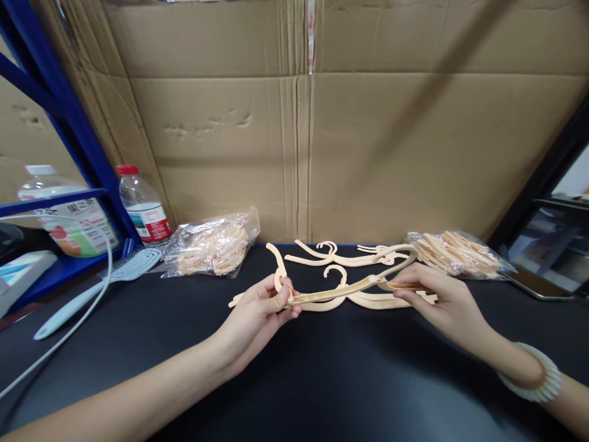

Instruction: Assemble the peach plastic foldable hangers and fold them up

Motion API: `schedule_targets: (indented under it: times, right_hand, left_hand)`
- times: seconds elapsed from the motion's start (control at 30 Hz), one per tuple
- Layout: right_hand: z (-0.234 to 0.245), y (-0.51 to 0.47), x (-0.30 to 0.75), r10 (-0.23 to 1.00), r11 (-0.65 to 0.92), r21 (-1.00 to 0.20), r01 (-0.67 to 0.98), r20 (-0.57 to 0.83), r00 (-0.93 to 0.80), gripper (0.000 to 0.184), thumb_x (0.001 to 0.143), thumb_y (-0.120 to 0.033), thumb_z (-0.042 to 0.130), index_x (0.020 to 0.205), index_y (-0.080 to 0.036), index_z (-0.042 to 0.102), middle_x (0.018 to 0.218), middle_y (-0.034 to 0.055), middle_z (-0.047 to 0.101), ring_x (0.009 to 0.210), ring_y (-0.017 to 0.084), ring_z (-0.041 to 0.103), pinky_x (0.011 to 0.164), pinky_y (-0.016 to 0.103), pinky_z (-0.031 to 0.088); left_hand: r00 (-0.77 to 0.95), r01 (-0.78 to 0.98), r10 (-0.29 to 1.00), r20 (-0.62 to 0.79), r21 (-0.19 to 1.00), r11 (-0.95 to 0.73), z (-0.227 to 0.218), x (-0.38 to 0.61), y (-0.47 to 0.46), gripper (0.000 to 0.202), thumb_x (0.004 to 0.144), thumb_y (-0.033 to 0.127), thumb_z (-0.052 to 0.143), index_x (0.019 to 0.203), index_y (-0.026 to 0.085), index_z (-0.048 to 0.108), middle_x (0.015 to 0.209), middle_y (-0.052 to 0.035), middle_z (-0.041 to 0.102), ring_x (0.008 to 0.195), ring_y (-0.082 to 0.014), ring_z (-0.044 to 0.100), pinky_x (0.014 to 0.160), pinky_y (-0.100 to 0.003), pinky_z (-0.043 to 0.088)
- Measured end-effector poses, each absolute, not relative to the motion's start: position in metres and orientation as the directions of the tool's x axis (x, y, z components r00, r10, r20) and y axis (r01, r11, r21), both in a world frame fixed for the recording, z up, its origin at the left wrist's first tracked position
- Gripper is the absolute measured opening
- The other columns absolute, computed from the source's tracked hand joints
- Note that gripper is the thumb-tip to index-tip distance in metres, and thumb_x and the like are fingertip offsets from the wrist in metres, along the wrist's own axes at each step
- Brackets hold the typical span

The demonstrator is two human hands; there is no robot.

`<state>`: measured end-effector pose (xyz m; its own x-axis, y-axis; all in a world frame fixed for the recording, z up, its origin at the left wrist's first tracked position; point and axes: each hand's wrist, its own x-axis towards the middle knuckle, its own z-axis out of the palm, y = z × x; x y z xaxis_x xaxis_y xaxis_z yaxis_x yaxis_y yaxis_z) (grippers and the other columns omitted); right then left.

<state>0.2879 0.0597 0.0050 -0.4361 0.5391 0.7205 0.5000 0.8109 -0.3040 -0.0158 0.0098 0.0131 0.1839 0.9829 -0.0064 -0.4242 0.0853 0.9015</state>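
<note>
A beige plastic clothes hanger [335,294] is stretched between my two hands, above the black table [350,380]. My left hand [264,307] pinches its left end between thumb and fingers; a short curved beige piece [278,263] rises from that grip, and I cannot tell whether it joins the hanger. My right hand [448,301] grips the other end near a joint, with thumb and fingers closed on it. A second beige hanger [375,301] lies just behind, partly hidden by the held one. Further back lie more beige hangers [313,261], overlapping in view.
Clear plastic bags of beige hanger parts lie at the back left [214,245] and back right [455,253]. On the left are a pale hairbrush [92,298], a white cable [87,307], a red-capped bottle [142,209] and a blue frame [76,141]. Cardboard [221,135] walls the back.
</note>
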Motion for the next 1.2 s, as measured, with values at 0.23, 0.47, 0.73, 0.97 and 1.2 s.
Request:
schedule_targets:
  times: [0.23,0.47,0.73,0.97,1.2]
  right_hand:
    - [0.003,0.057,0.286,0.497,0.843,-0.284,0.456,0.734,-0.462,0.008,0.089,-0.016,0.060,0.095,-0.022,0.063,0.086,0.0033,0.067,0.078,0.017,0.064,0.069,0.027,0.051]
    - [0.002,0.049,0.279,0.529,0.821,-0.311,0.479,0.729,-0.435,0.005,0.091,-0.020,0.058,0.091,-0.020,0.063,0.082,0.0035,0.066,0.072,0.015,0.063,0.062,0.025,0.050]
    - [0.002,0.042,0.279,0.594,0.722,-0.271,0.637,0.716,-0.368,0.008,0.093,-0.027,0.056,0.093,-0.022,0.062,0.074,0.0000,0.064,0.060,0.014,0.060,0.053,0.025,0.045]
    - [0.004,0.045,0.279,0.637,0.668,-0.351,0.656,0.725,-0.261,0.013,0.093,-0.032,0.055,0.090,-0.022,0.063,0.080,0.0030,0.068,0.067,0.017,0.063,0.058,0.028,0.049]
    - [0.006,0.054,0.285,0.734,0.639,-0.469,0.609,0.607,-0.303,0.019,0.093,-0.037,0.053,0.092,-0.020,0.062,0.077,0.0022,0.066,0.066,0.016,0.062,0.058,0.025,0.049]
  left_hand:
    - [0.116,-0.402,0.991,0.069,0.915,-0.017,0.012,-0.014,0.008,0.027,0.070,0.026,0.082,0.071,0.015,0.058,0.066,0.0015,0.057,0.065,-0.0105,0.054,0.066,-0.021,0.047]
    - [0.013,-0.377,0.995,0.102,0.922,-0.090,0.011,-0.014,0.009,0.031,0.067,0.028,0.084,0.070,0.016,0.056,0.064,0.0035,0.058,0.060,-0.0090,0.055,0.061,-0.018,0.048]
    - [-0.097,-0.412,0.994,0.042,0.908,-0.079,0.013,-0.013,0.007,0.035,0.060,0.018,0.088,0.066,0.015,0.054,0.081,-0.0042,0.072,0.073,-0.0124,0.067,0.077,-0.021,0.055]
    - [-0.046,-0.398,0.999,-0.013,0.917,-0.006,0.015,-0.006,0.001,0.027,0.068,0.018,0.083,0.074,0.016,0.057,0.084,-0.0031,0.071,0.076,-0.0149,0.069,0.078,-0.025,0.055]
    - [0.530,0.379,0.790,0.310,0.747,-0.547,0.007,0.001,-0.024,0.017,0.086,0.014,0.057,0.098,0.021,0.065,0.101,-0.0104,0.070,0.098,-0.0268,0.064,0.089,-0.039,0.050]
